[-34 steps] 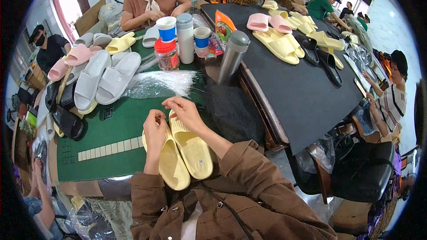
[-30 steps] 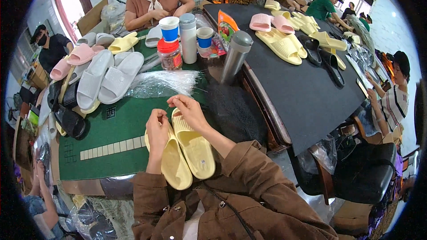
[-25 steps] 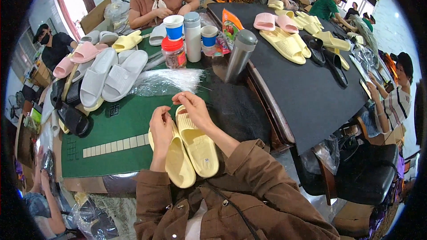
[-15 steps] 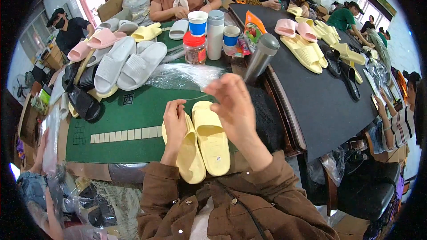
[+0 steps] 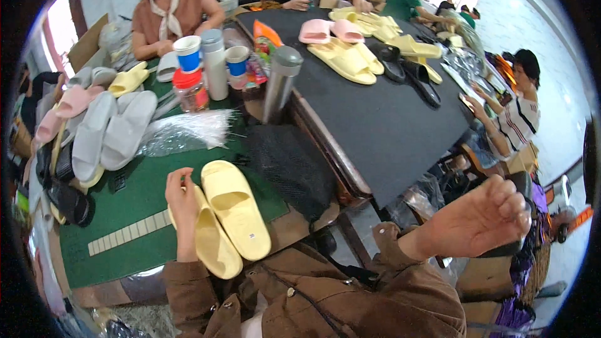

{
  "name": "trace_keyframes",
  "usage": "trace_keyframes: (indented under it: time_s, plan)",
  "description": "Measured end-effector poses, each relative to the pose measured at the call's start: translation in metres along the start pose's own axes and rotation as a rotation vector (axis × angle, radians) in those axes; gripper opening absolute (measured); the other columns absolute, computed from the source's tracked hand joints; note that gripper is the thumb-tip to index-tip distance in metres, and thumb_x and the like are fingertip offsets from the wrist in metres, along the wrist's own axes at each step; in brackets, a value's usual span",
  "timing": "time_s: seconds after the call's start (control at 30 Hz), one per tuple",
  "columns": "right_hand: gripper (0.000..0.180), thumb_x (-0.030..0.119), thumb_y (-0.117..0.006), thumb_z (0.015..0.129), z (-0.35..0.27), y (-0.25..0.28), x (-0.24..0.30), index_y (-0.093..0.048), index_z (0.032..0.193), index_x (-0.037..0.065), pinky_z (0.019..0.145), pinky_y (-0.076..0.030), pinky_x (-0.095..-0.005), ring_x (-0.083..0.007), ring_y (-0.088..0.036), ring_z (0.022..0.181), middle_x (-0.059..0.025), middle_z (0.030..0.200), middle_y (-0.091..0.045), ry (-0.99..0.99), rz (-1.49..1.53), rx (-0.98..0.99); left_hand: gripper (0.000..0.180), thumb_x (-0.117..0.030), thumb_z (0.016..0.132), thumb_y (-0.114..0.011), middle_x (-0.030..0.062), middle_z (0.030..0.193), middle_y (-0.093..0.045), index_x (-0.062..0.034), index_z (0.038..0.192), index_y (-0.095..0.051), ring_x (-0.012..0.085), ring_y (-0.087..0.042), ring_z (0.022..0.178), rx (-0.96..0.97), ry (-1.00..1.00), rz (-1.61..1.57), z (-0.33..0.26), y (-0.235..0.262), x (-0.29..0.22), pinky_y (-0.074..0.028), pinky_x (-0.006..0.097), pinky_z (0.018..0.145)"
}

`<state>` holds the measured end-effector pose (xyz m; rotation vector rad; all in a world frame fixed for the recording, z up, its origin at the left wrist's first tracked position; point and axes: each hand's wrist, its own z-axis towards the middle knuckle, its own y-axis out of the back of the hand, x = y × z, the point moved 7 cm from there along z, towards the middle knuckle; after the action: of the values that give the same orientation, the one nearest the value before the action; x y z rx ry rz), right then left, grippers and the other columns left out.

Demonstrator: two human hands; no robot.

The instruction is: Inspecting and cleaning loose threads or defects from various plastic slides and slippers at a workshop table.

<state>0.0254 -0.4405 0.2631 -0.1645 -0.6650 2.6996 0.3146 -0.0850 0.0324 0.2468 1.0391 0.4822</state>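
Note:
A pair of pale yellow slippers lies side by side at the near edge of the green mat: the right slipper and, partly behind my wrist, the left slipper. My left hand rests over the outer side of the left slipper, fingers bent and tips close together; what they hold, if anything, is hidden. Far out to the right, off the table and in front of a dark chair, my right hand is raised with its fingers curled in. Nothing can be made out inside it. A bundle of thin clear strands lies behind the slippers.
Grey slippers and others are piled at left. Paper cups, a red-lidded jar and a steel flask stand behind. Black mesh cloth lies beside the wooden edge. Co-workers sit around; more slippers lie on the black table.
My right hand has swung from above the slippers far out to the right. The thin strand seen between my hands no longer shows. My left hand stays by the slippers; the view has turned right.

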Motion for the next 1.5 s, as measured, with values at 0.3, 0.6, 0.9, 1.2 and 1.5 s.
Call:
trace_keyframes:
  time_s: [0.3,0.6,0.9,1.2,1.5]
  plan:
    - [0.014,0.002,-0.049,0.093,0.009,0.046,-0.064,-0.062,0.095,-0.003,0.071,-0.046,-0.0277,-0.0159,-0.057,0.082,-0.0102,0.092,-0.062,-0.006,-1.091,0.331,0.012,-0.001,0.087,-0.052,0.0099,0.089,-0.061,-0.0007,0.093,-0.063,0.0202,-0.058,0.074,0.065,0.050,0.083,-0.002,-0.003,-0.003,-0.044,0.031,0.064]
    - [0.021,0.018,-0.050,0.090,-0.009,0.172,-0.287,-0.065,0.102,0.013,0.077,-0.049,-0.0421,-0.0323,-0.063,0.090,-0.0098,0.108,-0.061,-0.352,-1.558,0.907,0.011,-0.001,0.087,-0.052,0.0107,0.088,-0.062,-0.0003,0.092,-0.062,0.0211,-0.059,0.074,0.113,0.063,0.066,0.001,-0.012,-0.010,-0.044,0.031,0.064]
    - [0.026,0.013,-0.049,0.087,-0.065,0.247,-0.398,-0.054,0.113,0.013,0.084,-0.047,-0.0490,-0.0353,-0.061,0.102,-0.0090,0.118,-0.056,-0.613,-1.915,1.211,0.011,0.001,0.087,-0.051,0.0095,0.083,-0.061,0.0004,0.090,-0.061,0.0172,-0.054,0.069,0.134,0.045,0.092,-0.003,-0.011,-0.005,-0.041,0.029,0.060]
    - [0.035,0.024,-0.064,0.083,-0.059,0.252,-0.411,-0.054,0.113,0.009,0.081,-0.048,-0.0490,-0.0351,-0.062,0.099,-0.0101,0.117,-0.054,-0.565,-1.974,1.238,0.010,0.000,0.087,-0.051,0.0064,0.081,-0.059,0.0016,0.089,-0.060,0.0133,-0.048,0.065,0.121,0.073,0.061,-0.001,-0.013,-0.003,-0.038,0.027,0.059]
    - [0.016,0.008,-0.054,0.083,-0.063,0.241,-0.392,-0.056,0.099,0.007,0.068,-0.051,-0.0436,-0.0309,-0.066,0.080,-0.0118,0.098,-0.058,-0.271,-1.969,1.382,0.009,0.001,0.087,-0.051,0.0063,0.081,-0.059,0.0007,0.089,-0.060,0.0144,-0.050,0.066,0.106,0.056,0.072,-0.002,-0.012,0.002,-0.040,0.028,0.062]
